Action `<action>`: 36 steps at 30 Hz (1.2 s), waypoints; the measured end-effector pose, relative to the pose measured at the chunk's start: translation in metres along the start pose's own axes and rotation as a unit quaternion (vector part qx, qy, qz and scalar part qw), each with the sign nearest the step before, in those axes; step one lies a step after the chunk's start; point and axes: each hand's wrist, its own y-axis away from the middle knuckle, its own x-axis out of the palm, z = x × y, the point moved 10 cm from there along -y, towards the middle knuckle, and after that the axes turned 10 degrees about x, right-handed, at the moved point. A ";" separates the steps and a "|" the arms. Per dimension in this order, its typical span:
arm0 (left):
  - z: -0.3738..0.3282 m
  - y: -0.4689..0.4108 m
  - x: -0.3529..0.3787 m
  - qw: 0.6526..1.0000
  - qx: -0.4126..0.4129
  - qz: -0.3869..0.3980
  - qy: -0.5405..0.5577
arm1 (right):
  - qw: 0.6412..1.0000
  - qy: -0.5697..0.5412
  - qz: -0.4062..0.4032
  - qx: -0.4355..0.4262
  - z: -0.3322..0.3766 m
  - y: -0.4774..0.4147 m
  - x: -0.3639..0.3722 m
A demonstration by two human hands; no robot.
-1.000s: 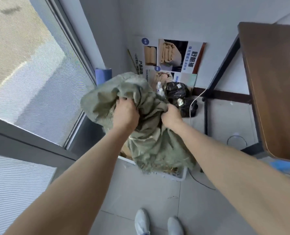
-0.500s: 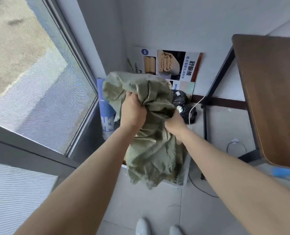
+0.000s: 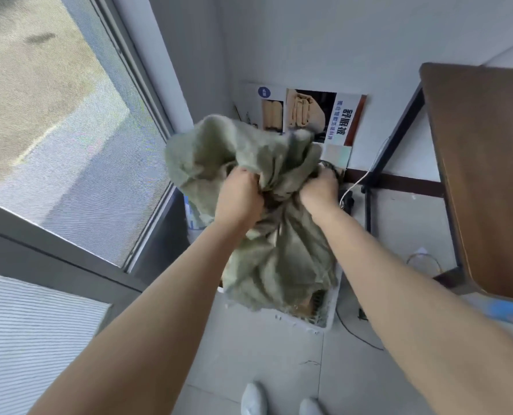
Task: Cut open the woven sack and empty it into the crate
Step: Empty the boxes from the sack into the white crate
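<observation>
A crumpled grey-green woven sack hangs upside down over a white plastic crate on the floor. My left hand grips a bunch of the sack's fabric at the middle. My right hand grips another fold just to the right. The sack's upper part bulges above both fists, and its lower end drapes into the crate. Brownish contents show inside the crate under the sack's edge; most of the crate is hidden.
A large window with a grey frame fills the left. A brown table on black legs stands at the right. A printed poster leans on the back wall. Cables lie beside the crate. My shoes stand on grey tiles.
Both hands have lifted the sack higher and bunched it closer together. The sack's top has swung right, covering the black items behind it, and the lower end hangs straighter into the crate.
</observation>
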 end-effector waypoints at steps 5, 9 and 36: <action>0.012 0.007 -0.004 0.993 0.037 -0.052 -0.100 | 0.998 0.057 -0.021 -0.032 -0.003 0.007 0.009; 0.035 0.018 0.004 0.997 -0.060 -0.043 -0.028 | 0.999 -0.026 -0.037 -0.004 0.000 0.009 -0.004; 0.074 0.065 0.093 0.933 -0.253 0.174 0.186 | 0.968 -0.204 0.013 0.142 0.008 0.009 -0.014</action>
